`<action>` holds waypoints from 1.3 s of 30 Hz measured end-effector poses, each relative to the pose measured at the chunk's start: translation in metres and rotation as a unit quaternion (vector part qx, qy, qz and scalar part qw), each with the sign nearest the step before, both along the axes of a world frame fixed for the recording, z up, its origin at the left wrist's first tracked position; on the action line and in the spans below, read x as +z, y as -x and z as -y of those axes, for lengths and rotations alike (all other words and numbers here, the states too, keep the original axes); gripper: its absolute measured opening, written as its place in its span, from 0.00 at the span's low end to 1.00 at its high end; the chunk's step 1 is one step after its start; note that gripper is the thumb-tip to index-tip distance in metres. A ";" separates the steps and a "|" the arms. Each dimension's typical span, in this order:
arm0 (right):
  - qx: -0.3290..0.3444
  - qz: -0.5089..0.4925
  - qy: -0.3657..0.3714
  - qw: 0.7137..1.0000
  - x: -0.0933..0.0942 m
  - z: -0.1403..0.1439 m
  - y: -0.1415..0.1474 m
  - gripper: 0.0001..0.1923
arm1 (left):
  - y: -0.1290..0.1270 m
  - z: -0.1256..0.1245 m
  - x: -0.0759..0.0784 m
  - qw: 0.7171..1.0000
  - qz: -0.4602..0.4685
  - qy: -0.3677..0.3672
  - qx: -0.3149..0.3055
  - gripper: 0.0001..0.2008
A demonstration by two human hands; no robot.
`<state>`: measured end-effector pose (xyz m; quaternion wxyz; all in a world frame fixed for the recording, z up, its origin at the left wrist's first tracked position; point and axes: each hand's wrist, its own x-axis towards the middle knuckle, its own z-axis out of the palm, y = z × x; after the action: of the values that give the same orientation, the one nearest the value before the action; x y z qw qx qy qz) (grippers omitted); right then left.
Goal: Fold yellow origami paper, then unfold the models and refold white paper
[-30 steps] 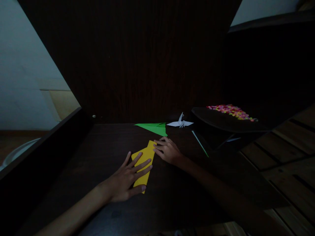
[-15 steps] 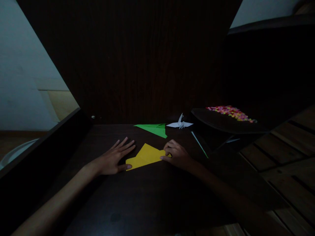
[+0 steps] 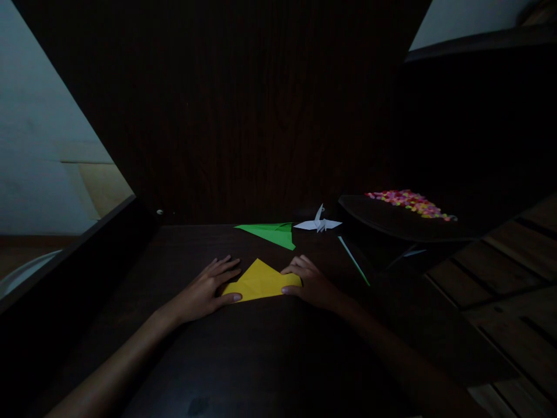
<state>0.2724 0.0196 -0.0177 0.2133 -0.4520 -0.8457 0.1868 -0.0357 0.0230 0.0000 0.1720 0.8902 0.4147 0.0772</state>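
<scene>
A folded yellow paper [image 3: 260, 281] lies on the dark tabletop, with a pointed peak at its far side and a long straight near edge. My left hand [image 3: 213, 285] rests at its left end, fingers stretched out and the thumb pressing on the paper. At the other end, my right hand [image 3: 311, 283] grips the paper between thumb and fingers, and that end curls up slightly inside the hand. Just beyond the yellow sheet is a green folded paper [image 3: 274, 233], shaped like a paper plane. Beside it stands a white origami crane [image 3: 319, 223].
A thin white-and-green strip [image 3: 354, 260] lies to the right. A heap of pink, red and yellow small pieces [image 3: 409, 202] sits on a dark curved shelf [image 3: 369, 217]. A dark upright panel [image 3: 261, 116] closes the back, and a raised ledge [image 3: 87, 247] runs along the left.
My left hand's fingers have drawn closer together, and its thumb reaches further onto the paper. The yellow paper has turned slightly, its right end lower, with my right hand still on it.
</scene>
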 end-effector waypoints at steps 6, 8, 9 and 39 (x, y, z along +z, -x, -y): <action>-0.016 -0.044 0.016 0.999 -0.001 0.003 0.002 0.15 | -0.007 0.003 -0.006 0.999 0.043 0.026 0.008 0.30; -0.019 -0.059 0.022 0.998 -0.001 0.003 0.002 0.15 | -0.008 0.004 -0.006 0.998 0.058 0.036 0.012 0.29; -0.021 -0.065 0.025 0.997 0.000 0.003 0.003 0.14 | -0.008 0.004 -0.006 0.997 0.064 0.039 0.016 0.29; -0.043 -0.081 -0.001 0.996 -0.003 0.009 0.001 0.07 | -0.006 0.009 -0.006 0.986 0.156 -0.043 0.047 0.10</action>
<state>0.2717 0.0108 -0.0211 0.2895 -0.4709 -0.8057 0.2128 -0.0296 0.0138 -0.0064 0.1928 0.8532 0.4205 0.2411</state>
